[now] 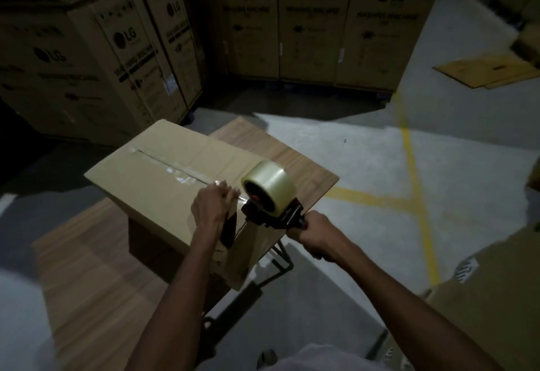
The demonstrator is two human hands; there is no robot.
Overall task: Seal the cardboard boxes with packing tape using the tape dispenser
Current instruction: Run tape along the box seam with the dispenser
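Observation:
A closed cardboard box (pixel 163 172) lies on a wooden table (pixel 87 259). A strip of clear tape (pixel 181 175) runs along its top seam. The tape dispenser (pixel 268 198), red and black with a fat roll of clear tape, sits at the box's near right top edge. My right hand (pixel 314 236) grips its handle. My left hand (pixel 211 205) rests on the box's top corner beside the dispenser, fingers pressing down where the tape meets the edge.
Tall stacks of printed cartons (pixel 96 49) stand behind and to the left. Flattened cardboard (pixel 485 74) lies on the concrete floor at the far right. Another box (pixel 493 291) stands near my right arm. Yellow lines (pixel 418 195) mark the floor.

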